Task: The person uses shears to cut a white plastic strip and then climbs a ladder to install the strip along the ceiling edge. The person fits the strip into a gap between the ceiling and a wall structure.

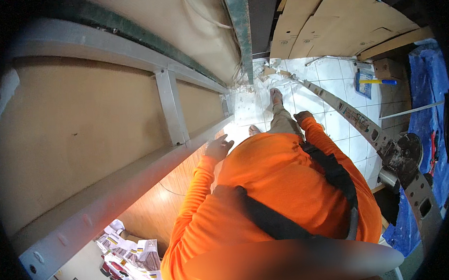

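My left hand [219, 147] hangs at my left side, fingers apart, with nothing in it. Closest to it is a grey metal frame beam [201, 135], which runs along my left; hand and beam look slightly apart. My right hand [302, 117] is lower down by my right thigh, beside my trouser leg [282, 118]. Its fingers look curled in, and whatever they may hold is hidden. Further to the right stands a metal folding ladder [356, 115] with a large round hinge [405, 154].
Flattened cardboard [342, 27] leans at the far right above white floor tiles [334, 75]. Debris [269, 72] lies ahead of my feet. A blue tarp [425, 91] hangs at the right edge. A green post [240, 34] rises ahead. Patterned packages [134, 249] are piled at lower left.
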Demonstrator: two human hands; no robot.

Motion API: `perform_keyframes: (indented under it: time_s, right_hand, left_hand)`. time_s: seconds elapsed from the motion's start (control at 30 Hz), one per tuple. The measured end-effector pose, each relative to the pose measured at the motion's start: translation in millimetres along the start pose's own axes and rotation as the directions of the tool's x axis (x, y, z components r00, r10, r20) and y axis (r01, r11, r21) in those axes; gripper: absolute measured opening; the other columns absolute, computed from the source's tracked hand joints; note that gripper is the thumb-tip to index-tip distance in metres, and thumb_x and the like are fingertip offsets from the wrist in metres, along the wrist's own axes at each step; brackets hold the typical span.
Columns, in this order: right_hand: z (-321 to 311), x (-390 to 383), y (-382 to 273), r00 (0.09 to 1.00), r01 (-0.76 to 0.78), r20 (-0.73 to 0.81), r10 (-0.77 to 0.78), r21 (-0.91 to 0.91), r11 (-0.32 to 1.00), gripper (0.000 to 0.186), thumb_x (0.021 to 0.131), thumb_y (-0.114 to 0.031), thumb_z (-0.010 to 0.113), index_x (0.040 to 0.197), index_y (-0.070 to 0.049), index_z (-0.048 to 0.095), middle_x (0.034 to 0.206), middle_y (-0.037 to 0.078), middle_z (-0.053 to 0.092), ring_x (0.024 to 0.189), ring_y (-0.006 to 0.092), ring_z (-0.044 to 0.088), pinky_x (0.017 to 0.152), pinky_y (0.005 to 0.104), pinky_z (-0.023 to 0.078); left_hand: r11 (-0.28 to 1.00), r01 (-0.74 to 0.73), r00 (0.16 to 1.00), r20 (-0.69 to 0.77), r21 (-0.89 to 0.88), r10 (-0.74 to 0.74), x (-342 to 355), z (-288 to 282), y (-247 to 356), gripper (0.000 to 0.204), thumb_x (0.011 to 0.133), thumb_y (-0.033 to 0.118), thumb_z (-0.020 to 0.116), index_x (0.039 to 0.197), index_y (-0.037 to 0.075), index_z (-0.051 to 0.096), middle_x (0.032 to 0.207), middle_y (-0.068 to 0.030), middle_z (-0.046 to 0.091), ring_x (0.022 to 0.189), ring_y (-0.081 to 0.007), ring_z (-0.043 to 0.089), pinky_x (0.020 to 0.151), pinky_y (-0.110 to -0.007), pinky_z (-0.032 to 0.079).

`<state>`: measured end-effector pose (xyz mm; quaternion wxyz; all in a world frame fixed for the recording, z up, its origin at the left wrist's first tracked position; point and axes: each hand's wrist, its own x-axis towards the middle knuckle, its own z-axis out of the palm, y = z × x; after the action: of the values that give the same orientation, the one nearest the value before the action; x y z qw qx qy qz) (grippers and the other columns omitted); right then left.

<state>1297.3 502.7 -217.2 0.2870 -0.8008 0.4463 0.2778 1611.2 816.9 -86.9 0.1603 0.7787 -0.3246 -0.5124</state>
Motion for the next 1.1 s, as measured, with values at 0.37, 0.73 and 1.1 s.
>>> perform_keyframes:
  time_s: [0.37,0.73,1.1]
  right_hand:
    - [16.5,-60.3,12.4,0.99,0.094,-0.099,-0.1,-0.056,0.994,0.046,0.09,-0.047,0.05,0.094,-0.007,0.074,0.101,0.019,0.069,0.097,0.0384,0.064,0.09,0.0441,0.05]
    - [66.1,-44.0,52.3,0.935,0.341,0.075,-0.348,-0.469,0.815,0.025,0.092,-0.02,0.048,0.106,-0.01,0.066,0.098,0.016,0.07,0.092,0.0354,0.067,0.079,0.0473,0.053]
    - [57.5,2.4,25.3,0.892,0.42,0.114,-0.436,-0.562,0.713,0.021,0.091,-0.016,0.049,0.101,-0.01,0.066,0.097,0.014,0.07,0.093,0.0326,0.067,0.076,0.0452,0.054]
  left_hand:
    - [0.973,0.213,0.973,-0.066,-0.088,-0.219,4.4,67.4,-112.2,0.074,0.089,0.052,0.06,0.139,-0.001,0.045,0.111,-0.0204,0.068,0.109,-0.0324,0.063,0.096,-0.037,0.047]
    - [0.756,-0.101,0.803,-0.502,-0.647,-0.322,-38.3,13.4,-29.4,0.09,0.077,0.039,0.079,0.143,-0.004,0.036,0.103,-0.0194,0.065,0.092,-0.0236,0.064,0.081,-0.033,0.05]
    - [0.827,0.147,0.868,-0.33,-0.543,-0.371,-55.7,98.2,-136.2,0.086,0.077,0.047,0.077,0.14,-0.003,0.044,0.111,-0.0225,0.066,0.097,-0.0226,0.065,0.081,-0.034,0.051]
